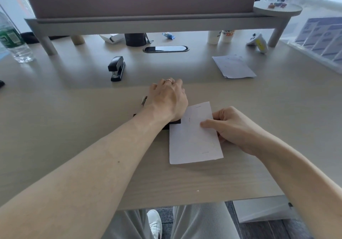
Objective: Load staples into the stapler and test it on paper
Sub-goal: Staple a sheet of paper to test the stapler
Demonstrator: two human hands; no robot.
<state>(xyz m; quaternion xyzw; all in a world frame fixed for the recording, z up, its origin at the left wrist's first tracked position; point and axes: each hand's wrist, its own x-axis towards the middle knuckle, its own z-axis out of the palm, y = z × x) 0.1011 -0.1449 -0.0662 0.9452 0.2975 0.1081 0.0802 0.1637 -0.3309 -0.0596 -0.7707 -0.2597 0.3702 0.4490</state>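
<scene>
Pressing down at the middle of the table point(74, 127), the left hand point(167, 99) lies flat over a black stapler point(174, 122) — mostly hidden beneath it, grip wrapped over the top. The paper point(194, 136) has its left edge tucked in at the stapler, pinched by the right hand point(231, 127). A second stapler point(117, 68) sits farther back — loose sheets point(234, 66) lie well to the right.

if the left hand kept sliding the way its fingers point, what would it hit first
The left hand points away from the person, toward the desk's far edge. Bare desk lies ahead, then probably the oval cable slot. The spare black stapler sits off to the left.
</scene>
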